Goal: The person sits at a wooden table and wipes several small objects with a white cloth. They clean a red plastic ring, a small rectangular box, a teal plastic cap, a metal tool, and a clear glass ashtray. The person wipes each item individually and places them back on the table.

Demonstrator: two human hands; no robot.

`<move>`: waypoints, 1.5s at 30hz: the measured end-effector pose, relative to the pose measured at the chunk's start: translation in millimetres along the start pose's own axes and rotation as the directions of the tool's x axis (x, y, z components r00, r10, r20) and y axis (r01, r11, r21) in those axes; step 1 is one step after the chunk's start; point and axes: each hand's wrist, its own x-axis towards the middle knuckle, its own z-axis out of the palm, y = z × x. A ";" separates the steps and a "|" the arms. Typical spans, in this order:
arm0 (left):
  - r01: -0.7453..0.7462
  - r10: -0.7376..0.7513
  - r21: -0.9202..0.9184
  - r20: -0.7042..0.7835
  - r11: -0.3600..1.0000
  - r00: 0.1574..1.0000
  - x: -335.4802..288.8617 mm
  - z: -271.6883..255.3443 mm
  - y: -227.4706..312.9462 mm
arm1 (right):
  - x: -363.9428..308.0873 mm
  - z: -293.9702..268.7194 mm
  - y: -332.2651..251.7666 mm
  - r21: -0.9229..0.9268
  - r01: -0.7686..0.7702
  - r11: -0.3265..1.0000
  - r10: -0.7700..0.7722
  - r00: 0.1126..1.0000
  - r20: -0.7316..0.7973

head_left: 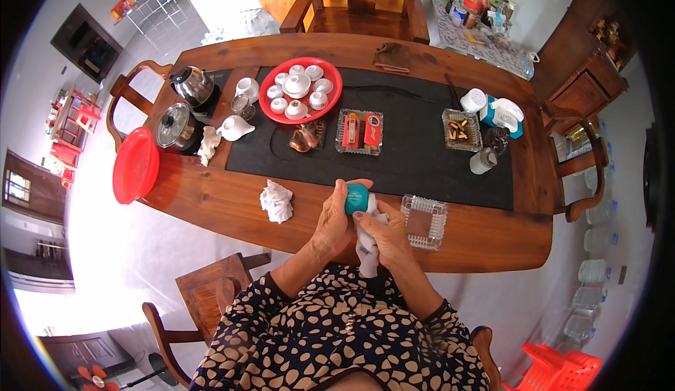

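Note:
Above the table's near edge, my left hand is closed around a small teal rounded container, whose exact kind I cannot make out. My right hand grips a white cloth that hangs down between the hands; its upper part lies against the container. A square clear glass ashtray sits on the wood just right of my right hand. To the left of my left hand lies a crumpled white cloth or tissue.
A red basin holds white teacups and lidded pots. Left of it stand a kettle, a lidded pot, a white pitcher and a red tray. Another glass ashtray contains cigarette butts. Wooden chairs surround the table.

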 end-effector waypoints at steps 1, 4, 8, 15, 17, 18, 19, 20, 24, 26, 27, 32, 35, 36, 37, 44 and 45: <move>-0.054 0.054 0.163 0.003 0.985 0.999 -1.4 -0.6 0.4 | -1.7 -0.3 -2.7 -0.006 -0.003 1.000 0.003 1.000 -0.002; -0.170 0.174 0.461 0.033 0.871 0.984 -6.8 -6.8 1.8 | -4.7 -6.0 -8.3 -0.046 0.002 0.999 -0.001 1.000 0.003; -0.055 0.045 0.468 0.034 0.882 0.998 -12.3 -26.2 2.2 | -6.1 -17.5 -16.3 -0.085 -0.008 0.996 0.013 0.998 0.066; 0.259 -0.246 0.312 -0.080 0.914 0.966 -5.2 -44.8 8.0 | 0.9 -29.4 -21.9 -0.498 0.003 0.867 0.032 0.998 0.062; 0.219 -0.178 0.411 -0.136 0.885 0.975 6.8 -58.8 10.9 | 7.1 -38.7 -25.6 -0.393 -0.070 0.917 0.101 0.993 0.058; 0.204 -0.144 0.460 -0.162 0.864 0.976 14.5 -66.7 11.1 | 10.4 -42.3 -29.4 -0.358 -0.130 0.925 0.152 0.988 0.033; 0.178 -0.106 0.470 -0.176 0.865 0.979 23.3 -74.0 9.3 | 13.2 -45.1 -31.6 -0.318 -0.192 0.928 0.205 0.979 0.006; 0.152 -0.068 0.480 -0.188 0.864 0.980 33.3 -81.0 7.3 | 17.7 -46.8 -29.5 -0.338 -0.164 0.927 0.165 0.986 -0.026; 0.063 0.067 0.513 -0.231 0.856 0.971 72.1 -76.6 7.2 | 29.4 -59.4 -19.5 -0.342 -0.157 0.926 0.147 0.988 -0.054; 0.044 0.096 0.518 -0.239 0.854 0.966 94.6 -69.0 4.1 | 34.5 -63.6 -13.8 -0.340 -0.163 0.926 0.150 0.987 -0.066; 0.029 0.103 0.502 -0.234 0.865 0.967 107.8 -67.6 -1.3 | 37.4 -66.3 -9.9 -0.356 -0.160 0.921 0.136 0.987 -0.090; -0.077 0.194 0.472 -0.205 0.878 0.959 160.0 -48.9 -17.8 | 51.0 -75.5 -1.9 -0.291 -0.181 0.939 0.133 0.975 -0.177; -0.056 0.197 0.433 -0.287 0.900 0.938 181.1 -40.3 -28.5 | 57.6 -78.7 -3.3 -0.226 -0.219 0.949 0.177 0.965 -0.192; -0.057 0.230 0.481 -0.309 0.875 0.923 186.1 -39.1 -27.9 | 59.8 -79.5 -2.2 -0.231 -0.219 0.948 0.172 0.963 -0.207; -0.056 0.265 0.528 -0.329 0.847 0.906 190.6 -38.1 -27.2 | 61.8 -79.9 -0.5 -0.237 -0.219 0.947 0.167 0.961 -0.222; -0.120 0.603 0.822 -0.301 0.557 0.739 214.8 -57.4 -40.7 | 69.9 -83.1 1.1 -0.154 -0.297 0.942 0.258 0.938 -0.232; -0.111 0.614 0.842 -0.288 0.528 0.735 215.2 -56.8 -40.8 | 70.6 -83.6 1.5 -0.166 -0.290 0.943 0.247 0.940 -0.237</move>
